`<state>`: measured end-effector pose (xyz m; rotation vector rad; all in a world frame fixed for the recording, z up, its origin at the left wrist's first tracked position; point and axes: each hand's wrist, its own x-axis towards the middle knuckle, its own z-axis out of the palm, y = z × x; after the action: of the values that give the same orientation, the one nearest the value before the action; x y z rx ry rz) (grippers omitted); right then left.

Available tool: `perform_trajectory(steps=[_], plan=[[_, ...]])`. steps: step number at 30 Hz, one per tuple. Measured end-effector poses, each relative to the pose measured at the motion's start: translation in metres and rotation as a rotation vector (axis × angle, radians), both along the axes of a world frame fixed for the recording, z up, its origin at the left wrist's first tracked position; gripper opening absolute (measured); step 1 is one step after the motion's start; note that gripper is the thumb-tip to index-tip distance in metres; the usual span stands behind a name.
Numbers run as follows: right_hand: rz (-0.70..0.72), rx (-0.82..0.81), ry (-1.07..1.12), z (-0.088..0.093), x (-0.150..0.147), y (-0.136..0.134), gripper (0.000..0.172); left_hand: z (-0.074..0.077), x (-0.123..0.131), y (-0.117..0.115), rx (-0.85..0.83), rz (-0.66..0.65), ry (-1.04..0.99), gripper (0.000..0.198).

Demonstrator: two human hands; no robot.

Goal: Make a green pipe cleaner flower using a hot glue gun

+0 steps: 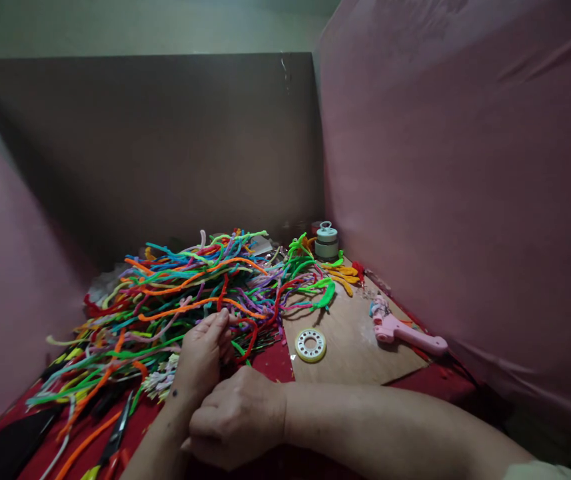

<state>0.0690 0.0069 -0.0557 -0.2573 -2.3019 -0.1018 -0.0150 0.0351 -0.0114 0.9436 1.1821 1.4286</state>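
Near the centre, my left hand [206, 347] pinches a red pipe cleaner [251, 343], whose curved end hangs to the right of the fingertips. My right hand [238, 417] is closed and crosses in front of my left wrist; whatever its fingers hold is hidden. A large heap of coloured pipe cleaners [165, 317] lies behind and to the left of both hands. Beside my left wrist sits a bunch of small pale pieces [161, 379].
On a wooden board [350, 357] at the right lie a tape roll [310, 345], a pink glue gun [405, 333] and green and orange fuzzy pieces. A lidded container [326, 243] stands behind. Scissors [120, 430] lie at the front left on red cloth [272, 363].
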Motion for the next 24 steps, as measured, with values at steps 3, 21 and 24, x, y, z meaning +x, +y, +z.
perform_trajectory(steps=[3,21,24], plan=[[-0.036,-0.009,0.000,0.0025,0.0028,0.0032,0.031,0.0001,-0.0005,0.0010,-0.020,0.012,0.021,0.024],[-0.057,-0.085,-0.034,0.0062,0.0004,0.0047,0.031,-0.0001,-0.0024,0.0015,-0.033,0.006,0.031,0.032],[-0.054,-0.076,-0.019,0.0059,0.0012,0.0047,0.031,0.0008,-0.0014,0.0012,-0.032,0.009,0.021,0.033]])
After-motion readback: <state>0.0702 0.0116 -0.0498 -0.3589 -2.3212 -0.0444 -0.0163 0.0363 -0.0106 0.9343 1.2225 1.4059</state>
